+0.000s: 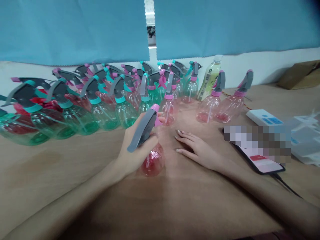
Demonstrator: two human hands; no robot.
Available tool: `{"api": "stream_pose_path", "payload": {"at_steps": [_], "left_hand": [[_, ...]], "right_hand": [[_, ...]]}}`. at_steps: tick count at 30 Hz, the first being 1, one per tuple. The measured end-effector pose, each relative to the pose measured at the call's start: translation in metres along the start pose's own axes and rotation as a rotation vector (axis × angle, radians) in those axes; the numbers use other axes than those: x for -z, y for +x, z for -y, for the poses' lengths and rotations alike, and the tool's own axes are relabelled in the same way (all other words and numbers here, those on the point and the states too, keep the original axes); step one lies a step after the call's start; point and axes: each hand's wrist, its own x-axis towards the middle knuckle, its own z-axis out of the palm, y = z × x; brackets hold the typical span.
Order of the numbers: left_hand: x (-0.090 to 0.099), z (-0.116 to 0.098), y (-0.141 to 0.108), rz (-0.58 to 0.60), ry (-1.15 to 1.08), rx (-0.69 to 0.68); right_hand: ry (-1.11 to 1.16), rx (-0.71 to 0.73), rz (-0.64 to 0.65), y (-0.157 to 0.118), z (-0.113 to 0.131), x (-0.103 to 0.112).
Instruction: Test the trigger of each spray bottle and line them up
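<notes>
My left hand (135, 143) is wrapped round the neck of a pink spray bottle (153, 161), whose grey and pink trigger head rises above my fingers. This bottle is clear pink and round at its base, close to or on the table. To its right my right hand (192, 146) lies on the table with its fingers stretched out, holding nothing. Just beyond my left hand stands another pink spray bottle (168, 108). A green spray bottle (127, 113) is a little to the left of it.
Several green and pink spray bottles (80, 116) stand in rows at the back left. Two pink spray bottles (210, 106) and a yellow-labelled drink bottle (210, 78) are at the back right. A phone (265, 163) with a cable, a white box (263, 117) and clear plastic packaging (306, 140) lie on the right.
</notes>
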Motion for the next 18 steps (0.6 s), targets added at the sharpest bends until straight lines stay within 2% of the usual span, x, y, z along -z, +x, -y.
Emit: {"api": "stream_pose_path", "payload": {"at_steps": [18], "left_hand": [[0.0040,-0.0028,-0.0016,-0.003,0.046,-0.044]], "right_hand": [[-0.028,-0.005,0.027,0.0001,0.0004,0.0013]]}}
